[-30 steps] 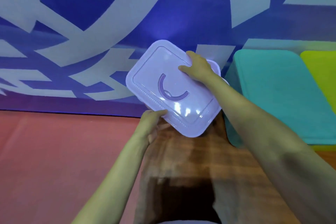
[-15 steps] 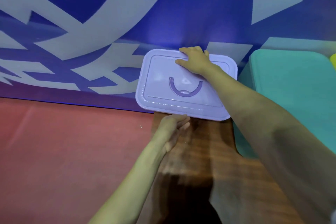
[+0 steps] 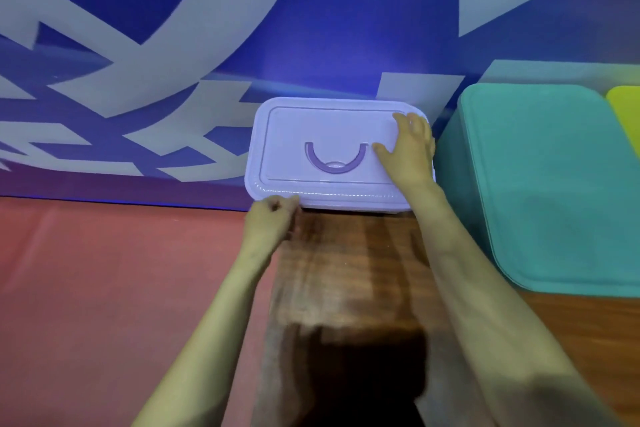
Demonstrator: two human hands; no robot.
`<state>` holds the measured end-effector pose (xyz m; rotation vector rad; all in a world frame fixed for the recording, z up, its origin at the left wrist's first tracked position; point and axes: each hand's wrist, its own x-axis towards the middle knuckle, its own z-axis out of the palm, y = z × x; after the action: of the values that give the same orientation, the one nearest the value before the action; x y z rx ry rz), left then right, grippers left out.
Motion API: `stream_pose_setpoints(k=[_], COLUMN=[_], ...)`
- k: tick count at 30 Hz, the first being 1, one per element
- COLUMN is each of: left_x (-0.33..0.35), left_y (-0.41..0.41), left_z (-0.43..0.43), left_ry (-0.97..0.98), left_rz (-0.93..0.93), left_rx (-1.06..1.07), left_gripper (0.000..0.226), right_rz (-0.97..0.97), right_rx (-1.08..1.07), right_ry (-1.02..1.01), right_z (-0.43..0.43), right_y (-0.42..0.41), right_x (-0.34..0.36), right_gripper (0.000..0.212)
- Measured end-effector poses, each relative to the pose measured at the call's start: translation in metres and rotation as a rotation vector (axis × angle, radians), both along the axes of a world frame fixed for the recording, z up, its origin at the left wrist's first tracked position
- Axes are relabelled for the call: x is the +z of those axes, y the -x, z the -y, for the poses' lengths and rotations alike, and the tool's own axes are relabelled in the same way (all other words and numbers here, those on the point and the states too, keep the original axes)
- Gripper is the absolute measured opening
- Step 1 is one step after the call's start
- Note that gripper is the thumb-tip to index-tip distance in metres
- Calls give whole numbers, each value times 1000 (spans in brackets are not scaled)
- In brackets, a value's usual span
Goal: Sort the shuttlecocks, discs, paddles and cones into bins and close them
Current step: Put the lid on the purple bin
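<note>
A lilac lid (image 3: 322,128) with a darker curved handle lies flat on its lilac bin (image 3: 346,206) at the far end of a wooden bench. My right hand (image 3: 407,152) rests on the lid's right part with its fingers spread and straight. At the lid's near left corner, my left hand (image 3: 272,218) has its fingers curled and its thumb against the rim. The bin's contents are hidden, and no shuttlecocks, discs, paddles or cones are in view.
The wooden bench (image 3: 346,270) runs toward me. A teal bin (image 3: 547,184) with its lid on stands right of the lilac one, with a yellow lid (image 3: 625,114) beyond it. A red floor mat (image 3: 121,288) lies left. A blue and white wall (image 3: 207,45) stands behind.
The lid went from tilted in both hands to lying level on the bin. My right hand slid from the lid's far edge to its right part, and my left hand moved to the near left corner.
</note>
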<state>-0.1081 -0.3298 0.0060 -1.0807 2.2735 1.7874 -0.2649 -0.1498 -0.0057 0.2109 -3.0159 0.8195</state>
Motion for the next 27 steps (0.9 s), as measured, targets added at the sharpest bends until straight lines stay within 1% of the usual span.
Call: stream_pose_setpoints(k=[2, 4, 5, 6, 8, 10, 12, 13, 15, 18, 20, 25, 27], left_x=[0, -1, -4, -10, -22, -31, -35, -34, -32, -29, -30, -31, -34], left_y=[2, 8, 13, 18, 29, 39, 44, 45, 43, 40, 43, 49, 48], left_z=[12, 17, 20, 22, 29, 37, 41, 41, 37, 27, 22, 22, 27], left_ry=[284, 435, 493, 557, 635, 616, 486, 418, 363, 359, 343, 329, 283], left_rz=[-95, -221, -259, -268, -199, -79, -32, -43, -70, -133, -175, -189, -188], left_rx=[63, 106, 104, 90, 46, 24, 31, 44, 72, 102, 110, 147, 170], left_gripper=[33, 24, 16, 15, 38, 51, 51, 51, 55, 57, 56, 56, 55], right_rz=[38, 41, 36, 30, 26, 37, 51, 62, 83, 32, -3, 28, 48], right_rx=[-21, -40, -53, -69, -109, -148, -186, -207, -238, -289, -325, -346, -330], right_ry=[-4, 14, 24, 39, 67, 72, 81, 100, 158, 227, 225, 248, 256], right_z=[-10, -15, -16, -17, -17, -17, -17, -17, -16, -19, -22, -21, -23], right_y=[-6, -10, -11, -13, -15, -17, -19, -19, -19, -23, -27, -25, -20], right_x=[-5, -9, -10, -10, -10, -11, -14, -15, -19, -23, -25, -26, -24], right_gripper=[62, 63, 63, 63, 65, 69, 74, 76, 74, 66, 64, 63, 64])
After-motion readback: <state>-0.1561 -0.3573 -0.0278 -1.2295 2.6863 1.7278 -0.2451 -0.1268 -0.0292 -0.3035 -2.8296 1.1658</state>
